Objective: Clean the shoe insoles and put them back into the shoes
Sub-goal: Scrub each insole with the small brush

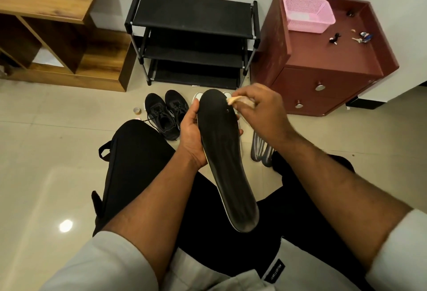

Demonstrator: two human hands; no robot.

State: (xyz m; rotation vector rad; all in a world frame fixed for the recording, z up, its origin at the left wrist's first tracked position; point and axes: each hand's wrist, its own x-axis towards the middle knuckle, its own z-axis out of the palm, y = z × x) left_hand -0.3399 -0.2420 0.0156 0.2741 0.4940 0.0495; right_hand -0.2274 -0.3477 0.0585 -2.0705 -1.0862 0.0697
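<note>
Noting black insole (227, 163) runs lengthwise away from me, left hand (193, 133) gripping its edge, right hand (256, 103) pinching a pale cloth (234, 100) at the toe end.

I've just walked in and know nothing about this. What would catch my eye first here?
Right in the middle, a long black insole is gripped by the left hand while the right hand rubs a pale cloth against its far end. Just beyond, a pair of black sneakers sits on the tiled floor before an empty black shoe rack. At upper right, a pink basket stands out on a dark red cabinet.
</note>
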